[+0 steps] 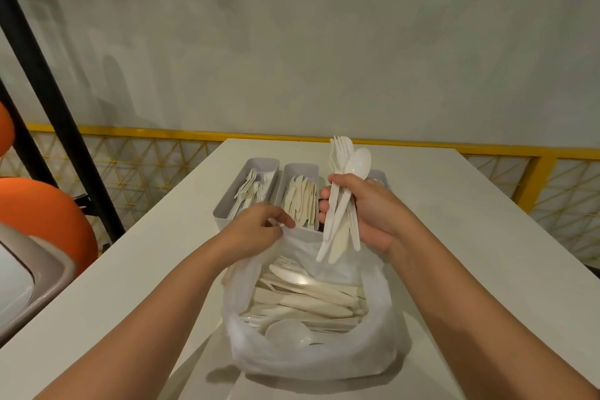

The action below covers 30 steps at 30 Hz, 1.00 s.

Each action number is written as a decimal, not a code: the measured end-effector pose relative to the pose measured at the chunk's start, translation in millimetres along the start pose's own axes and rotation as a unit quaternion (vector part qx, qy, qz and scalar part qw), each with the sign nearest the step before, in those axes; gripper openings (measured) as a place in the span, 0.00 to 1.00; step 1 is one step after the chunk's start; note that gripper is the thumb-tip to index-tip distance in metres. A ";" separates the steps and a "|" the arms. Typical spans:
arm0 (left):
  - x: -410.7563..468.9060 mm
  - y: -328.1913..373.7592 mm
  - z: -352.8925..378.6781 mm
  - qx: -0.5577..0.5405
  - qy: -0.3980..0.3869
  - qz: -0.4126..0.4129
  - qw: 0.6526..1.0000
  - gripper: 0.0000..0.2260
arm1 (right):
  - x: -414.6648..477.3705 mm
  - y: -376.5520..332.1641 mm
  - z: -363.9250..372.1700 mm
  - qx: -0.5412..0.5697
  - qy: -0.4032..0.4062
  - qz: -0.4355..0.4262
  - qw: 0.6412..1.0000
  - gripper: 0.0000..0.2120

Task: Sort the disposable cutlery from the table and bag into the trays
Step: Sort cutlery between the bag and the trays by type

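Above bag [311, 347], right-hand [367, 208] cutlery bundle [342, 204]

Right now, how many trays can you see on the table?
3. The left tray holds forks, the middle tray beside it holds knives, and only a corner of a third tray shows behind the right hand. More may be hidden.

An orange chair [42, 214] is seen at left, a yellow railing [487, 149] across mid-frame, a grey wall [324, 42] above.
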<state>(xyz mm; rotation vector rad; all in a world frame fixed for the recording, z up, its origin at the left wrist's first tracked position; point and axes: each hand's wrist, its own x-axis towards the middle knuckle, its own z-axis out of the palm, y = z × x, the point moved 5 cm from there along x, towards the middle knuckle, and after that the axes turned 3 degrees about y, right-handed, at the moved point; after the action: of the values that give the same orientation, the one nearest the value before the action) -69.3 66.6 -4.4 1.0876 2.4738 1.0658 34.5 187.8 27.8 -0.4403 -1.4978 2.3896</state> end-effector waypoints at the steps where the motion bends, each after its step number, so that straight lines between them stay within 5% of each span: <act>1: 0.7 4.5 -1.8 0.007 0.003 0.007 1.000 0.15 | 3.6 -2.2 -1.8 0.012 0.012 0.003 1.000 0.07; 8: 4.9 41.9 -11.7 -0.100 0.073 0.024 0.992 0.10 | 27.2 -11.7 -17.8 0.078 0.054 -0.019 0.995 0.05; 15: 15.6 65.1 22.2 -0.140 -0.023 0.017 0.990 0.17 | 30.0 -5.4 -31.1 0.073 0.088 -0.031 0.993 0.05; 30: 52.1 87.2 21.3 -0.268 0.084 -0.034 0.959 0.10 | 15.4 -16.2 -25.4 -0.091 -0.021 -0.004 0.996 0.10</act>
<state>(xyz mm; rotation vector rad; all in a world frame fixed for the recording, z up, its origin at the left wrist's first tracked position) -48.2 155.0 45.6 0.7609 2.1100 1.7296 31.9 221.5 30.4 -0.4255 -1.7411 2.2786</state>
